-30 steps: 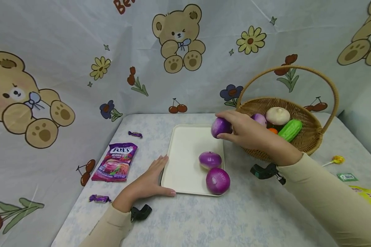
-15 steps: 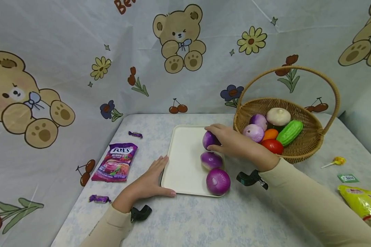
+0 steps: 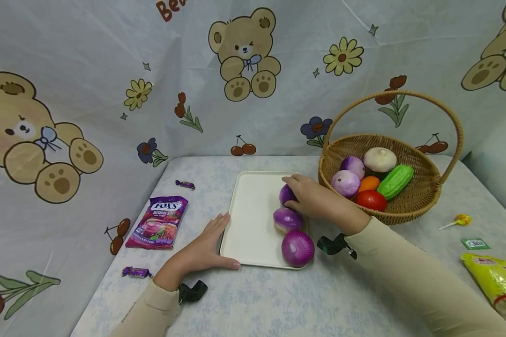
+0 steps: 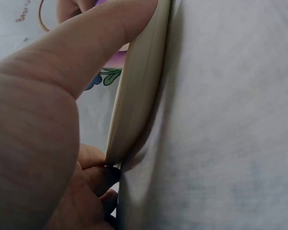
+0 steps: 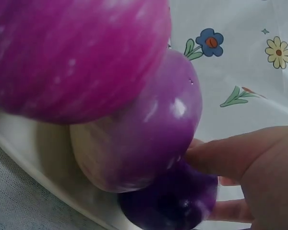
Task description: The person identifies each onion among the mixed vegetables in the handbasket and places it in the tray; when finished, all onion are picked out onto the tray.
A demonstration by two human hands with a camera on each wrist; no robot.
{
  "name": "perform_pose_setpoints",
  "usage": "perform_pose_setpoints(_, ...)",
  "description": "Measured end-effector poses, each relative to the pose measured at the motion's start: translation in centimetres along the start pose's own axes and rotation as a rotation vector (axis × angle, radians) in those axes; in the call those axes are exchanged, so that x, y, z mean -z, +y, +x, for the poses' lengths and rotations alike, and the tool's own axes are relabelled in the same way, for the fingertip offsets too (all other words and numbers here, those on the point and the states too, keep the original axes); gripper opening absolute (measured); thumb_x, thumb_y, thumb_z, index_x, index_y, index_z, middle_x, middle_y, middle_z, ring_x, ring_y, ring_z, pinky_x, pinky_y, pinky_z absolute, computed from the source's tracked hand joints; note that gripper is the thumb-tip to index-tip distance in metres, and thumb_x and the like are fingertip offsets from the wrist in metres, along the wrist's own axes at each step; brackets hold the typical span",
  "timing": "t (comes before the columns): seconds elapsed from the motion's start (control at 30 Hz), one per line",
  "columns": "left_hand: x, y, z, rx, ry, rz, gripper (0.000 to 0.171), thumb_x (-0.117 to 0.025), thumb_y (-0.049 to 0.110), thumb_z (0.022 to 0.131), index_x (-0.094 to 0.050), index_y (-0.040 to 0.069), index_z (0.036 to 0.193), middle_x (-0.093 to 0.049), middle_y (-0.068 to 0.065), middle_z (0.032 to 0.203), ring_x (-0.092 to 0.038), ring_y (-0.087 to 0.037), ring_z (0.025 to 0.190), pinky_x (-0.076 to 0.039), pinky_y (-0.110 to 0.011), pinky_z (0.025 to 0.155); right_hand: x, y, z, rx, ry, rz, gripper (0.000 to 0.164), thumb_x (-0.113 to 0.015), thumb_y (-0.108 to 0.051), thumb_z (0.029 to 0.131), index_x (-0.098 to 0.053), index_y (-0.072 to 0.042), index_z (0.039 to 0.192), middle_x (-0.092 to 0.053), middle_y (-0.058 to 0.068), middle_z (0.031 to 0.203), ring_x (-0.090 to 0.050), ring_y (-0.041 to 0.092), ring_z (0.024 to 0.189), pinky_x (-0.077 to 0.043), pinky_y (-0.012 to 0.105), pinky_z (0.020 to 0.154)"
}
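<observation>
At the tray (image 3: 249, 224), left hand (image 3: 203, 248) spread, fingers apart, right hand (image 3: 314, 196), fingers clamped on purple vegetable (image 3: 285, 194)

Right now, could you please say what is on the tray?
On the right side of the tray lie a purple onion and a purple-and-white vegetable; just beyond, the right hand holds a dark purple vegetable, partly covering it. The tray beneath them is hidden.
</observation>
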State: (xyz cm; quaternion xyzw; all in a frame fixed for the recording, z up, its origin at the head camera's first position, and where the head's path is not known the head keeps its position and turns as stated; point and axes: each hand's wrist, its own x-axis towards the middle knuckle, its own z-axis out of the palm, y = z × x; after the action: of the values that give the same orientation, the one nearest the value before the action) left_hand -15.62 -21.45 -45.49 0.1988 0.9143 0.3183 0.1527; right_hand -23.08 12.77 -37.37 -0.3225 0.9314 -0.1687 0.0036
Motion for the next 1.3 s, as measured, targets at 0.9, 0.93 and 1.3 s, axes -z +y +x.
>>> perform_pose_setpoints(0.9,-0.2,-0.2,-0.1,0.001,-0.002,0.004,0.143,-0.089,0.072,0.07,-0.007,0.013,0.171,-0.004,-0.002,0.175,0.004,-0.02,0.159,-0.008,-0.051,0.125,1.7,-1.7,-2.0,-0.031,0.041,0.074,0.066,-0.078,-0.028,0.099,-0.051,-0.001,0.153,-0.051,0.024,0.151,-0.049,0.041,0.139,-0.041,0.056,0.112)
perform_pose_setpoints(0.93,-0.2,-0.2,-0.1,-0.001,-0.002,0.002,0.143,-0.089,0.071,0.069,-0.007,0.013,0.171,-0.004,-0.002,0.175,0.004,-0.02,0.159,-0.008,-0.05,0.125,2.1,-1.8,-2.2,-0.035,0.047,0.081,0.067,-0.078,-0.03,0.099,-0.051,-0.002,0.153,-0.051,0.023,0.152,-0.048,0.041,0.14,-0.04,0.057,0.113)
perform_pose_setpoints(1.3,0.0,0.2,0.0,-0.003,-0.003,0.008,0.143,-0.089,0.071,0.069,-0.007,0.011,0.17,-0.005,-0.005,0.175,0.003,-0.021,0.159,-0.007,-0.049,0.125,6.1,0.9,-3.9,0.001,0.26,0.096,0.054,-0.073,-0.031,0.103,-0.058,-0.002,0.146,-0.061,0.018,0.141,-0.064,0.035,0.117,-0.05,0.054,0.102)
